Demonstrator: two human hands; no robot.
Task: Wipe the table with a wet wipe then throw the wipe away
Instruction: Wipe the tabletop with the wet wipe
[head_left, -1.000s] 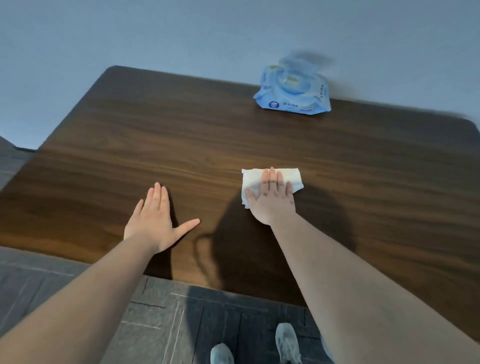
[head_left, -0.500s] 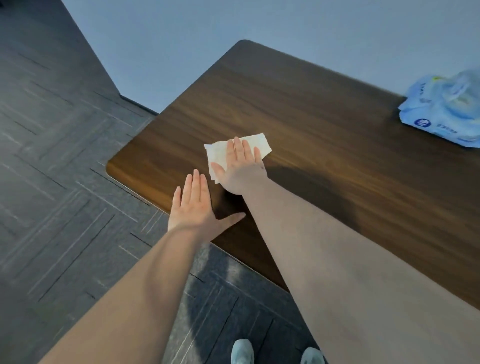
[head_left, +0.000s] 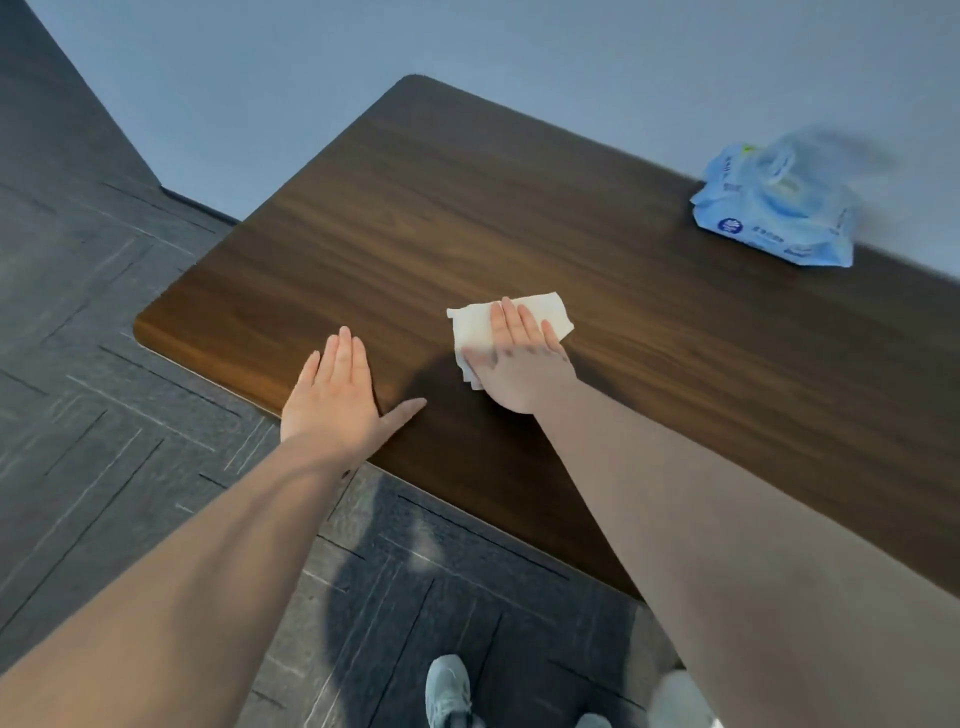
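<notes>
A white wet wipe (head_left: 540, 312) lies flat on the dark wooden table (head_left: 467, 208), a little in from the front edge. My right hand (head_left: 519, 364) presses down on it, palm flat and fingers stretched over it, so part of the wipe is hidden. My left hand (head_left: 337, 400) rests flat on the table near the front edge, to the left of the wipe, fingers together and thumb out, holding nothing.
A blue pack of wet wipes (head_left: 774, 218) sits at the table's far right by the grey wall. The table's left end and rounded front-left corner (head_left: 143, 332) are close to my left hand. Dark patterned floor (head_left: 104, 415) lies below, with my shoes (head_left: 449, 691) at the bottom.
My right hand swept the wipe left toward the table's left end, then back right a little. My left hand stayed flat near the front edge. The view swung left.
</notes>
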